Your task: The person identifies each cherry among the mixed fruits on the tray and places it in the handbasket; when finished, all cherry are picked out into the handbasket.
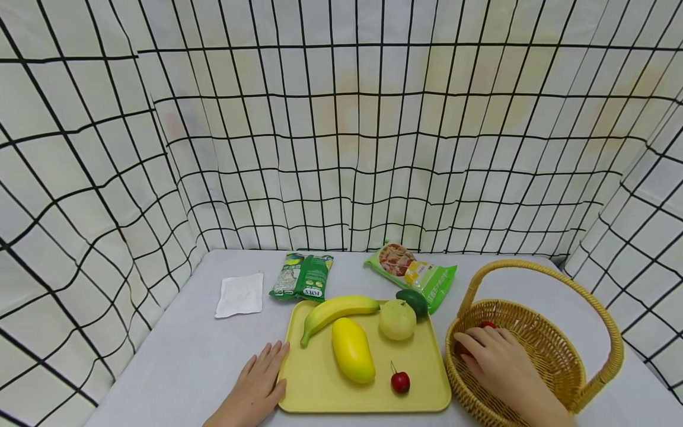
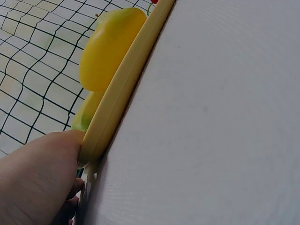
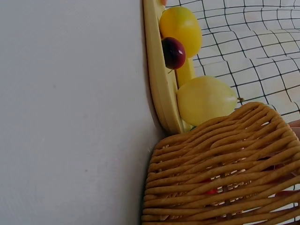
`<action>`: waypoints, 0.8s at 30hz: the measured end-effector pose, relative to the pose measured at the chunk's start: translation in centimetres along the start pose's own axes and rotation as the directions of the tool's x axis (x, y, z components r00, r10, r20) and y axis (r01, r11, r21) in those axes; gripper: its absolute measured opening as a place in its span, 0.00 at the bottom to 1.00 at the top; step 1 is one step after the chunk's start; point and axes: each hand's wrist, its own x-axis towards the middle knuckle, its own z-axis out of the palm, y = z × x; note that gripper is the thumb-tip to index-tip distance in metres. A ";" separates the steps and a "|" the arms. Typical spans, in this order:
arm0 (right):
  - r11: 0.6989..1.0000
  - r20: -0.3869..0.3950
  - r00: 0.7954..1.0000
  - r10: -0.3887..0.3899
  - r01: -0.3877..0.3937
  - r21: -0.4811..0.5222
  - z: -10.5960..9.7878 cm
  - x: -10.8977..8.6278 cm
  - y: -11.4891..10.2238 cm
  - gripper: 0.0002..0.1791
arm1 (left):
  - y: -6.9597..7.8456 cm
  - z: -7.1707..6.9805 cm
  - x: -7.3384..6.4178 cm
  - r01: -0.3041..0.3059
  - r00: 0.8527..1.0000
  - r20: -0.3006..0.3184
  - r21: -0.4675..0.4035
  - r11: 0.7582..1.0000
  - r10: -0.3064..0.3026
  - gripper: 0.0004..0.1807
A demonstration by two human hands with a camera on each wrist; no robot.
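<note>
My left hand (image 1: 257, 382) lies with straight fingers against the left edge of a yellow tray (image 1: 320, 400). In the left wrist view its thumb side touches the tray's corner. On the tray are a banana (image 1: 341, 306), a yellow mango (image 1: 353, 350), a pale green round fruit (image 1: 397, 320), a dark green avocado-like fruit (image 1: 414, 301) and a cherry (image 1: 400, 382) with its stem. My right hand (image 1: 496, 359) reaches down into a wicker basket (image 1: 560, 350). Something dark red shows under its fingers; I cannot tell whether they grip it. A bright red thing (image 1: 487, 324) lies just beyond.
A green snack packet (image 1: 312, 276) and a green and white food packet (image 1: 413, 270) lie behind the tray. A folded white cloth (image 1: 240, 295) is at the left. The basket's tall handle (image 1: 603, 314) arches on its right side. Black-gridded fabric walls (image 1: 341, 148) enclose the table.
</note>
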 end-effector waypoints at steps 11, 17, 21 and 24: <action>1.000 0.027 1.000 0.005 -0.005 -0.004 0.3 -0.7 0.5 0.36 | 0.0 0.0 0.0 -0.008 1.000 -0.011 0.000 1.000 0.008 0.33; 1.000 0.048 0.999 -0.021 0.020 0.009 0.7 -1.3 0.6 0.34 | -0.1 0.0 0.0 -0.009 1.000 -0.014 -0.006 1.000 0.009 0.33; 0.999 0.061 0.998 -0.030 0.029 0.025 1.0 -1.6 0.6 0.18 | -0.1 0.1 0.0 -0.012 1.000 -0.019 -0.005 1.000 0.012 0.33; 0.999 0.057 0.998 -0.037 0.035 0.035 1.4 -1.8 0.5 0.15 | -0.2 0.1 0.0 -0.013 1.000 -0.016 -0.006 1.000 0.013 0.33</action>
